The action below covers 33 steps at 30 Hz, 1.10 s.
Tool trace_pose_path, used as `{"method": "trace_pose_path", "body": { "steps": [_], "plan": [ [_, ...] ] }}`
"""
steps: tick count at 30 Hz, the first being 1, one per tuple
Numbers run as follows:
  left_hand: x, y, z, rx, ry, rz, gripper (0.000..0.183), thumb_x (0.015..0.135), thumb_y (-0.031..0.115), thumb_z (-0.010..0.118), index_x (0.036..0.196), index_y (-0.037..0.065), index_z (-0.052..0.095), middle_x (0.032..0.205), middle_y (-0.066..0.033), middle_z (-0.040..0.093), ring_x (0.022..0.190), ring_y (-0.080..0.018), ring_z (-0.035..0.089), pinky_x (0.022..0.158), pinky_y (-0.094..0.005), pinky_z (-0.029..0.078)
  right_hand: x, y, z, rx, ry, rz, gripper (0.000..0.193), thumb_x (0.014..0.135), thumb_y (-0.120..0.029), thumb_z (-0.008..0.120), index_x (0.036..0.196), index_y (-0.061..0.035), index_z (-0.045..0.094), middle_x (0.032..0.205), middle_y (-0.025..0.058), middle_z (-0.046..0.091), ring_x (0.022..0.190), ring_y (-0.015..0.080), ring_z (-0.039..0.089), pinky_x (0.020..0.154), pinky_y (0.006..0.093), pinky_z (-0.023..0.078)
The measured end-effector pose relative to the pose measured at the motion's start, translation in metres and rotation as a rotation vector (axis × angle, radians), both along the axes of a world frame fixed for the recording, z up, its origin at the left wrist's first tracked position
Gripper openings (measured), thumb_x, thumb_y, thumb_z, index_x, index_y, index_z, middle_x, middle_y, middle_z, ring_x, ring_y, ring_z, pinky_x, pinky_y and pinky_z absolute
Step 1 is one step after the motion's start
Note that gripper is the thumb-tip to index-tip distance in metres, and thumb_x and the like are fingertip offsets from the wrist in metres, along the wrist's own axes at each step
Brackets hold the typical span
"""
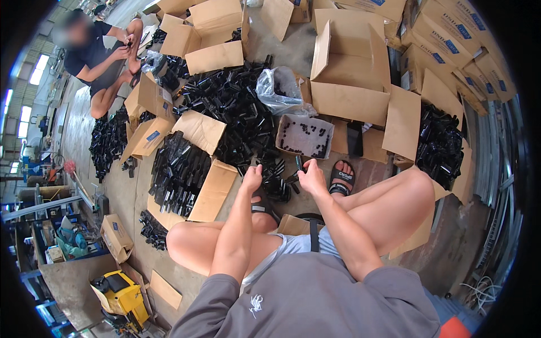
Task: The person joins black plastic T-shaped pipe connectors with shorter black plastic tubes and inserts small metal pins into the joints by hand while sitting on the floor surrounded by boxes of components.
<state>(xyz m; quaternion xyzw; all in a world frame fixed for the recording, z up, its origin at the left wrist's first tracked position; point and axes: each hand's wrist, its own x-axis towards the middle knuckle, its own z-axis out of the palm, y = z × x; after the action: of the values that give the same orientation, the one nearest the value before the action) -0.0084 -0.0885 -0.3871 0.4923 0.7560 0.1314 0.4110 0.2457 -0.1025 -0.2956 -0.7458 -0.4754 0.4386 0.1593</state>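
Observation:
My right hand (313, 178) is closed around a short black tubular part (299, 163), which sticks up past the fingers. To its left, my left hand (253, 177) is curled closed; what it holds, if anything, is hidden. A heap of loose black plastic parts (242, 107) spreads over the floor beyond my hands and reaches down between them. Just past my right hand stands a shallow carton (290, 128) with small black pieces scattered on its pale bottom. Left of my left hand, an open cardboard box (213, 194) holds black parts laid in rows.
A clear plastic bag (273, 90) lies behind the shallow carton. Large open cartons (349, 104) stand at the back, and another box with black parts (437, 143) is at right. Stacked cartons (451, 34) fill the far right. Another person (90, 59) sits far left, handling something small.

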Motion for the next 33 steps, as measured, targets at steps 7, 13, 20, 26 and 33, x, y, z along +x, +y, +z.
{"method": "trace_pose_path", "body": {
  "steps": [7, 13, 20, 26, 33],
  "plan": [
    [-0.030, 0.006, -0.030, -0.087, -0.245, 0.166, 0.034, 0.107, 0.035, 0.052, 0.100, 0.003, 0.061, 0.080, -0.0050, 0.066, 0.068, -0.0180, 0.065, 0.066, -0.0352, 0.059, -0.003, 0.005, 0.001, -0.024, 0.048, 0.000, 0.041, 0.088, -0.026, 0.072, 0.118, -0.0078, 0.051, 0.107, 0.0231, 0.070, 0.103, 0.0415, 0.068, 0.089, 0.0510, 0.051],
    [0.004, 0.002, 0.024, -0.339, -0.850, 0.538, 0.034, 0.107, 0.029, 0.054, 0.122, -0.002, 0.050, 0.122, -0.0188, 0.062, 0.093, -0.0238, 0.072, 0.077, -0.0370, 0.062, 0.001, 0.001, -0.011, -0.053, 0.038, 0.020, 0.041, 0.088, -0.028, 0.072, 0.117, -0.0080, 0.051, 0.105, 0.0228, 0.070, 0.103, 0.0413, 0.068, 0.089, 0.0507, 0.052],
    [-0.025, 0.003, -0.017, -0.391, -1.074, 0.774, 0.032, 0.104, 0.021, 0.059, 0.123, -0.002, 0.049, 0.127, -0.0219, 0.060, 0.104, -0.0300, 0.069, 0.082, -0.0369, 0.062, -0.005, -0.002, -0.011, -0.040, 0.027, 0.047, 0.044, 0.085, -0.032, 0.074, 0.116, -0.0080, 0.053, 0.096, 0.0193, 0.070, 0.095, 0.0384, 0.069, 0.084, 0.0473, 0.052],
    [-0.003, -0.002, 0.020, -0.301, -1.293, 1.048, 0.033, 0.099, 0.014, 0.068, 0.126, 0.006, 0.051, 0.114, -0.0156, 0.069, 0.098, -0.0242, 0.070, 0.074, -0.0293, 0.060, 0.000, 0.006, -0.013, 0.004, 0.111, -0.001, 0.047, 0.086, -0.026, 0.076, 0.120, -0.0063, 0.051, 0.104, 0.0213, 0.071, 0.099, 0.0388, 0.069, 0.088, 0.0464, 0.053],
    [0.016, 0.007, 0.170, -0.026, -0.803, 0.200, 0.039, 0.087, 0.005, 0.079, 0.122, 0.007, 0.063, 0.112, -0.0108, 0.073, 0.096, -0.0120, 0.067, 0.080, -0.0241, 0.053, -0.007, 0.034, 0.029, 0.110, 0.841, 0.115, 0.045, 0.092, -0.011, 0.072, 0.131, 0.0066, 0.059, 0.112, 0.0128, 0.071, 0.101, 0.0195, 0.069, 0.087, 0.0331, 0.056]
  ]
}}
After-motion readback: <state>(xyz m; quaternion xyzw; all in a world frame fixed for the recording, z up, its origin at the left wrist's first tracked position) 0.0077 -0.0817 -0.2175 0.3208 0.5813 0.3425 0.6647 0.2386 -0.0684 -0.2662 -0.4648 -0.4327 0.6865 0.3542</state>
